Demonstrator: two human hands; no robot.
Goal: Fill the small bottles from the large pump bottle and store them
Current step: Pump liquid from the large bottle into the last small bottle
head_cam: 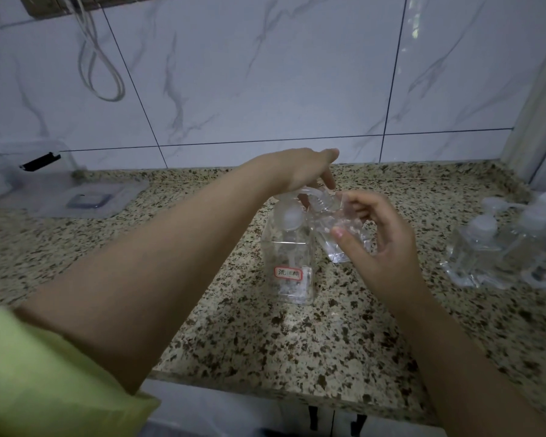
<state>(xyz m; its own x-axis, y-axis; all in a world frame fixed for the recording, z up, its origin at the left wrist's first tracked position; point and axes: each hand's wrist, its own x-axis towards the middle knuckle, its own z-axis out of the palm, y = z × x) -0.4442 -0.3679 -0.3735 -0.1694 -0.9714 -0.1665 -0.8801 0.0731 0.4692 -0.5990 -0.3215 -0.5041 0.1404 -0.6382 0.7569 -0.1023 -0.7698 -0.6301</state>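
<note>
A large clear pump bottle (292,263) with a red-edged label stands on the speckled counter (297,335). My left hand (303,170) lies palm down on its pump head, fingers straight. Just to the right, my right hand (379,234) grips a small clear bottle (334,228), tilted, its open neck up against the pump spout. Thumb and fingers curl round the small bottle's body. Some clear liquid shows in the small bottle's lower part.
Several small clear pump bottles (501,247) stand at the counter's right end near the wall corner. A clear plastic container with its lid (85,198) sits at the back left. A white cable (101,67) hangs on the marble wall. The counter's front edge runs below my arms.
</note>
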